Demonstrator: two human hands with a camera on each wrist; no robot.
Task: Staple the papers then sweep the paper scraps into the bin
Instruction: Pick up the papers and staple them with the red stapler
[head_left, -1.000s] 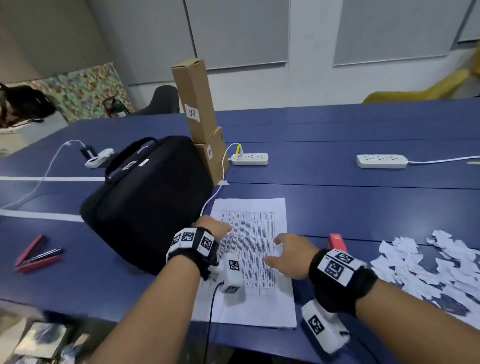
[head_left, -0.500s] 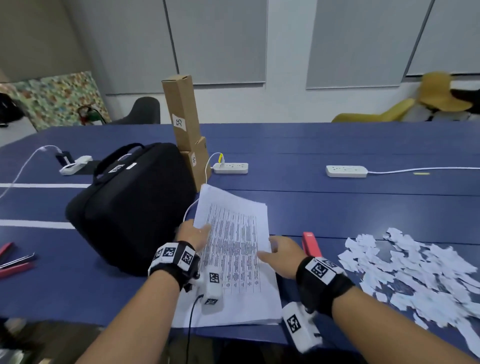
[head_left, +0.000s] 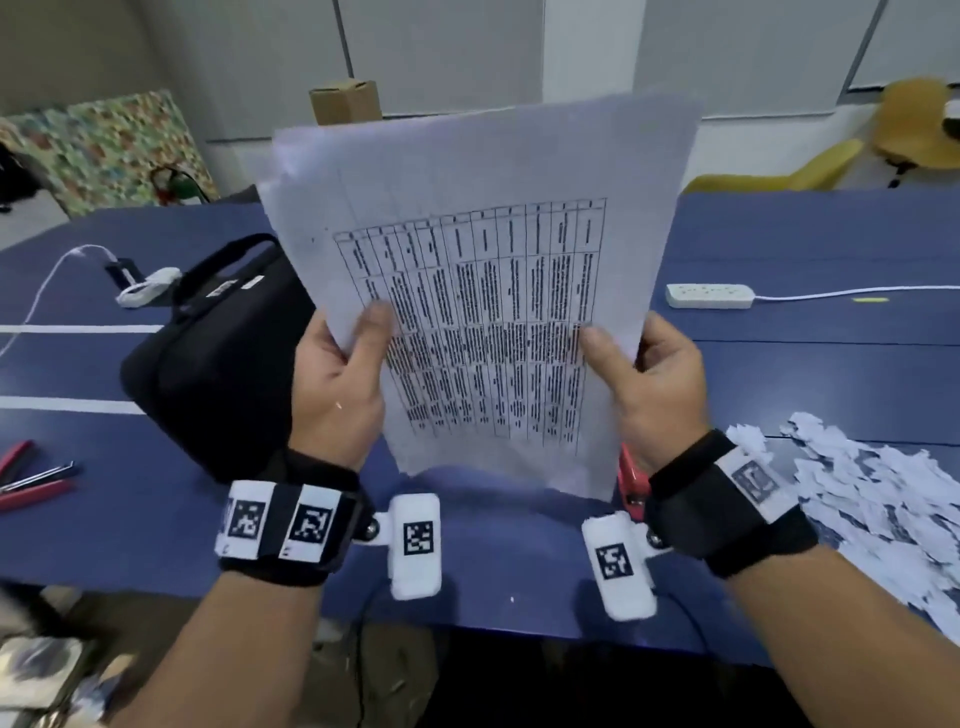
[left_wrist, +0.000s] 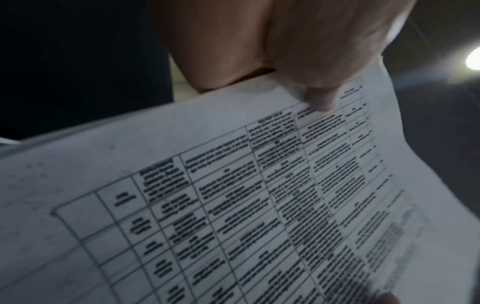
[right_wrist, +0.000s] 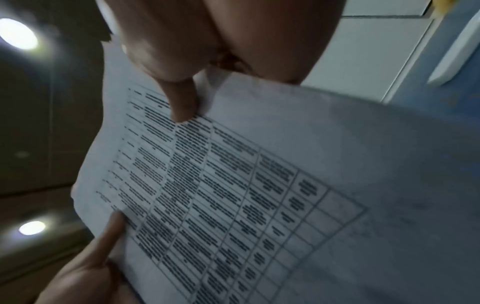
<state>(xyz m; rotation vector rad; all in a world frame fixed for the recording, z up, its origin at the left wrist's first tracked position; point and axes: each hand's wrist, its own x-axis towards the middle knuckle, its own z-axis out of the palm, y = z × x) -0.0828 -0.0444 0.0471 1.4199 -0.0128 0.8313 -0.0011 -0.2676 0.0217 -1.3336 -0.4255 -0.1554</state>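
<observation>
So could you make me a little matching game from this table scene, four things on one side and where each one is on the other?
Things:
1. papers
2. paper scraps
3. black bag
4. red stapler

Places:
A. spread over the table at the right
B. on the table by the right wrist, partly hidden
C. on the table left of the left hand
D. held up off the table, left hand and right hand gripping opposite edges

Pairs: 1-D, 2-A, 3-C, 4-B
</observation>
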